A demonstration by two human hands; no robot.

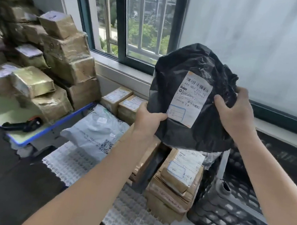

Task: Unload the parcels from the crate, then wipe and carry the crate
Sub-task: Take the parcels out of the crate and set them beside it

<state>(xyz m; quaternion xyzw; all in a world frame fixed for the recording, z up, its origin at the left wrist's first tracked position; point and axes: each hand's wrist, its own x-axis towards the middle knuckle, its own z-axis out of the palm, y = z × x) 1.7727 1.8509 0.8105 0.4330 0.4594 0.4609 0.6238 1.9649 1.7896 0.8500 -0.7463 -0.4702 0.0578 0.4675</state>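
A bulky black plastic parcel (197,66) with a white shipping label hangs in the air in front of the window. My left hand (147,119) grips its lower left edge, thumb on the label's corner. My right hand (236,112) grips its right side, fingers curled into the plastic. The black mesh crate (238,224) stands at the lower right, below the parcel, and its inside is mostly hidden. Taped brown cardboard parcels (173,187) sit just left of the crate on a white lattice surface (72,164).
A grey poly mailer (96,132) and two small boxes (124,103) lie further back by the windowsill. A desk (27,138) on the left carries a tall stack of taped boxes (65,52) and a black handheld scanner (23,124). The barred window is straight ahead.
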